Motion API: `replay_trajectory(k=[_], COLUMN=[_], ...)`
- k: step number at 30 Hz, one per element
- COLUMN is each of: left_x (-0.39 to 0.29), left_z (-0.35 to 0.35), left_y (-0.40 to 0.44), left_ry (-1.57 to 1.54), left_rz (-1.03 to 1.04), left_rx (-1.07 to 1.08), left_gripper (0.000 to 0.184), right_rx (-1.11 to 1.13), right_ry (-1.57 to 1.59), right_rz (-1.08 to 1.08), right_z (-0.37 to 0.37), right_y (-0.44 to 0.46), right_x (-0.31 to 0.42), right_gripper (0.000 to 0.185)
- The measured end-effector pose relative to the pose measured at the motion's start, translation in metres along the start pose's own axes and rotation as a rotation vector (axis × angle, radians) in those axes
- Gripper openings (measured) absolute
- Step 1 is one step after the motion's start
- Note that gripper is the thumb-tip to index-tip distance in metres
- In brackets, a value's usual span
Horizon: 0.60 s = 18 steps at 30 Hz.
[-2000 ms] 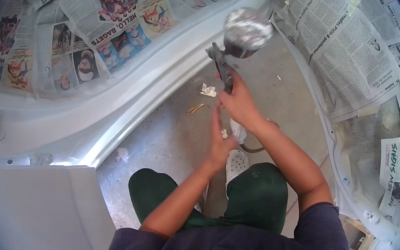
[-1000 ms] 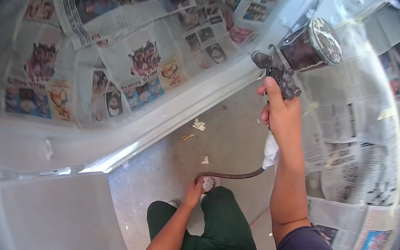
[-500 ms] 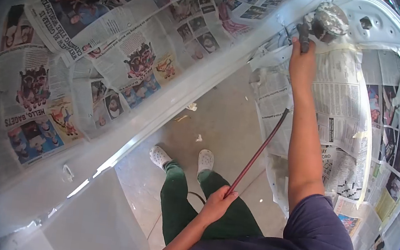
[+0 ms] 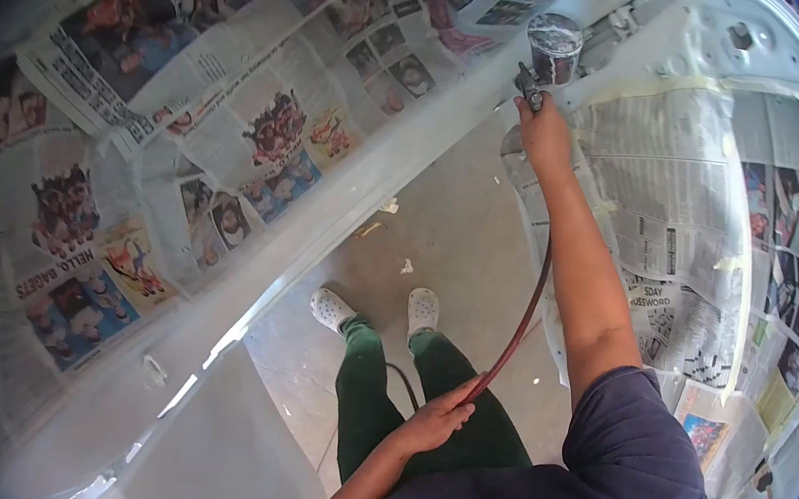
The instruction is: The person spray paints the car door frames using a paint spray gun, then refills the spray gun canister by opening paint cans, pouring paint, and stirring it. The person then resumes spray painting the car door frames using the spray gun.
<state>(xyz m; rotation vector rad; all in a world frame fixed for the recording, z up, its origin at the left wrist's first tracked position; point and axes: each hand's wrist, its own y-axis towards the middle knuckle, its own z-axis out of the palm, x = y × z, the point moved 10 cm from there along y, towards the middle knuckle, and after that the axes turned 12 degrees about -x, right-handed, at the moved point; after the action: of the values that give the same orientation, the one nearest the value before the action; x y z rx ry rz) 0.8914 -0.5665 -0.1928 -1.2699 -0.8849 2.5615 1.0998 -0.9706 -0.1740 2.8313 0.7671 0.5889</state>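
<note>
My right hand is wrapped round the handle of a paint spray gun, arm stretched far forward. A paint-streaked cup sits at the top of the gun. A red air hose curves down from near the gun, partly behind my right forearm. Low in the middle, my left hand is closed on that hose. The gun is over the junction between the pale painted sill and the door frame. Its nozzle tip is hard to make out.
Newspaper masking covers the left opening; more newspaper is taped over the door panel at right. Paper scraps lie on the concrete floor near my white clogs. A darker hose stretch loops by my legs.
The spray gun and my right hand have moved left and slightly back towards me. The cup's position has shifted with them. The hose now bows more; my left hand keeps its hold.
</note>
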Motion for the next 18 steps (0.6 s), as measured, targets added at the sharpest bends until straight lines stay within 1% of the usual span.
replay_trajectory(k=[1, 5, 7, 8, 10, 12, 14, 16, 17, 18], left_x=[-0.004, -0.04, -0.048, -0.053, -0.075, -0.09, -0.098, -0.114, -0.12, -0.12], left_z=[0.001, 0.007, 0.012, 0.015, 0.017, 0.021, 0.023, 0.024, 0.022, 0.023], left_y=[-0.006, -0.019, -0.021, -0.023, -0.029, -0.037, -0.045, -0.055, -0.058, -0.062], left_ry=[0.047, 0.05, -0.003, 0.012, 0.108, 0.072, 0.033, 0.123, 0.129, 0.175], left_rz=[-0.105, -0.063, -0.051, -0.041, 0.055, 0.069, 0.073, 0.215, 0.225, 0.154], left_rx=[0.013, -0.042, -0.035, -0.032, -0.038, -0.023, -0.008, -0.018, -0.023, 0.001], left_gripper=[0.054, 0.047, 0.038, 0.038, 0.034, 0.035, 0.037, 0.039, 0.039, 0.039], right_rx=[-0.023, -0.07, -0.177, -0.193, -0.256, -0.305, -0.371, -0.366, -0.357, -0.363], right_ry=[-0.008, -0.002, 0.045, 0.053, 0.036, 0.032, 0.017, 0.013, 0.004, 0.012], right_rz=[-0.005, 0.001, -0.056, -0.052, -0.05, -0.065, -0.091, -0.107, -0.126, -0.131], right_z=[-0.022, -0.115, -0.16, -0.179, -0.218, -0.255, -0.281, -0.293, -0.296, -0.3], right_y=[0.005, 0.03, 0.046, 0.054, 0.065, 0.065, 0.061, 0.051, 0.049, 0.049], right_x=[0.01, 0.046, 0.057, 0.06, 0.068, 0.08, 0.084, 0.086, 0.09, 0.091], right_gripper=[0.041, 0.043, 0.045, 0.045, 0.048, 0.047, 0.047, 0.045, 0.044, 0.044])
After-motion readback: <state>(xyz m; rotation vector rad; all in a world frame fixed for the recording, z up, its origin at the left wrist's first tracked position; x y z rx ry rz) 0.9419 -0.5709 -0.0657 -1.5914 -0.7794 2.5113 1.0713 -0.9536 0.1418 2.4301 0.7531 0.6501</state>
